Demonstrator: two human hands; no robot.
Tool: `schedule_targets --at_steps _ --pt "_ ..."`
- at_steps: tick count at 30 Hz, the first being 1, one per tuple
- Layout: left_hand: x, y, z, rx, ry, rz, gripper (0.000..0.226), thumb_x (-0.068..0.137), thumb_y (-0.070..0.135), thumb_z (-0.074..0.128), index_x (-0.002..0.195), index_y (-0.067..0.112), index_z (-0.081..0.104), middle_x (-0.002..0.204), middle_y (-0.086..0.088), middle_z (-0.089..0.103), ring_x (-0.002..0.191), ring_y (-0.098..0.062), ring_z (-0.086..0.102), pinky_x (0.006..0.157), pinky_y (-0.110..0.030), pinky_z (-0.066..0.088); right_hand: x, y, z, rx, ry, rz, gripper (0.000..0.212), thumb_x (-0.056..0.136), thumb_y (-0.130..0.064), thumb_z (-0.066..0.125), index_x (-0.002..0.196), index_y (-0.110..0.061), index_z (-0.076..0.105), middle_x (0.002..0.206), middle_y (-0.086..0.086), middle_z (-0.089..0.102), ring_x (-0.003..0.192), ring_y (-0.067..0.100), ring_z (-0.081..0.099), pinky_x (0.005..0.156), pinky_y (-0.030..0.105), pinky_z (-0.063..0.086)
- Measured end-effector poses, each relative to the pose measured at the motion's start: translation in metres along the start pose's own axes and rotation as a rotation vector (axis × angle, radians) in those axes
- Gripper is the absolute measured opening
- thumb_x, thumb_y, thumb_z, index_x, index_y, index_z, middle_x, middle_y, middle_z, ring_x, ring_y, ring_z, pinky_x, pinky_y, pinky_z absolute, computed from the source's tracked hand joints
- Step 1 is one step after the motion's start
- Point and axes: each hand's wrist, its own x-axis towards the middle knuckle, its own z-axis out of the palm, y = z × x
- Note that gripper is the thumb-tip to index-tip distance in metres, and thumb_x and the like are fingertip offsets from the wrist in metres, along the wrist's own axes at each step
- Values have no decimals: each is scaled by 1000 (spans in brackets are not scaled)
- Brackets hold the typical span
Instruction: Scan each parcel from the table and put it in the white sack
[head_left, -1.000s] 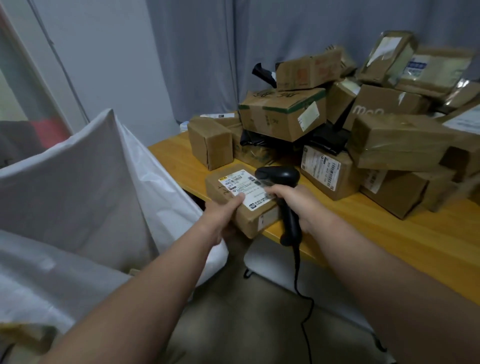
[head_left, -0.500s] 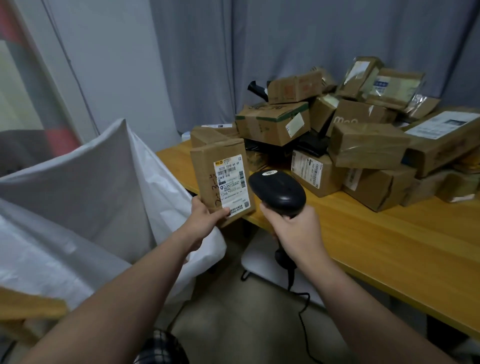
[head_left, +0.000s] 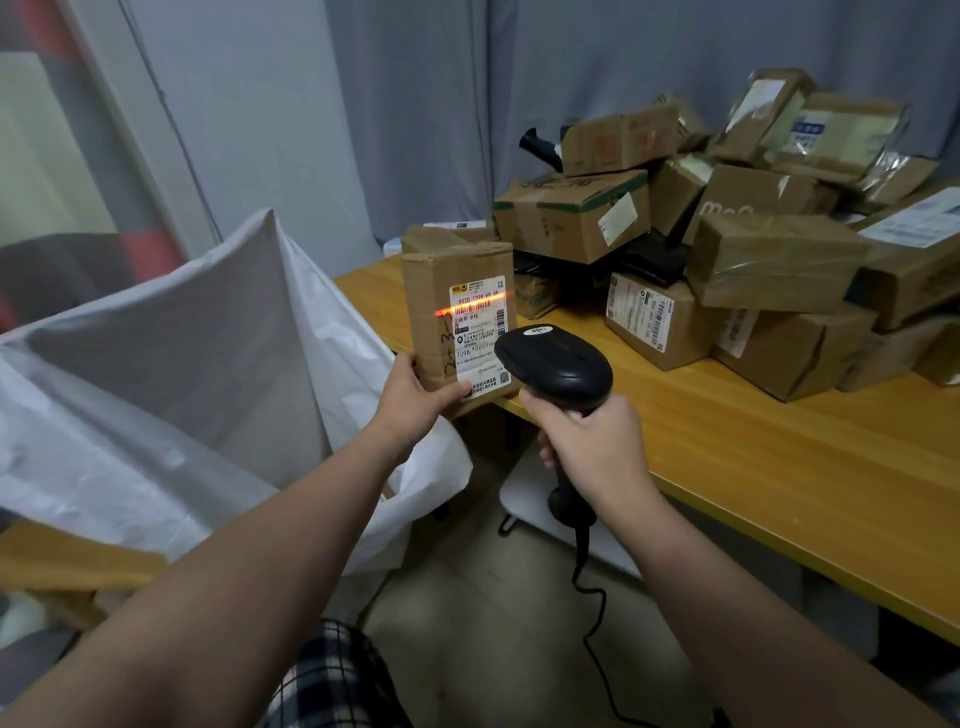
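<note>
My left hand (head_left: 415, 397) grips the bottom of a small brown cardboard parcel (head_left: 431, 306), held upright with its white label facing me. An orange scan line crosses the label's barcode. My right hand (head_left: 592, 441) grips the handle of a black corded barcode scanner (head_left: 558, 366), its head just right of the parcel's lower corner. The white sack (head_left: 182, 364) stands open to the left, its mouth below and left of the parcel. A heap of several brown parcels (head_left: 769, 260) lies on the wooden table (head_left: 779, 457).
The scanner's cable hangs down to the floor between my arms. A white shelf or stand sits under the table's edge. Grey curtains hang behind the parcel heap. A wooden piece shows at the lower left by the sack.
The parcel came off the table's edge and was turned upright a second ago. The scanner was raised beside it, and now the orange scan line lights the label.
</note>
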Motion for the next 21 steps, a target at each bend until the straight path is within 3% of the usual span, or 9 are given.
schedule_targets --at_steps 7,13,21 --pt "2 3 4 -34 40 13 62 83 15 73 133 13 37 115 6 52 106 -13 54 84 -23 50 -3 -1 -7 55 -5 16 8 85 -20 71 79 -16 67 55 -4 60 48 4 58 47 17 47" --pt "4 5 4 -44 55 9 63 82 15 74 133 12 37 120 2 53 115 -19 55 96 -38 52 -1 -3 -11 41 -5 -1 8 85 -22 70 79 -18 66 57 -2 61 50 4 59 48 16 47" --pt "-1 3 -1 -84 90 16 63 84 20 73 135 17 35 114 9 49 109 -11 53 83 -21 48 16 -6 10 34 -56 -34 8 84 -22 71 84 -15 68 55 -4 61 50 3 59 50 18 48"
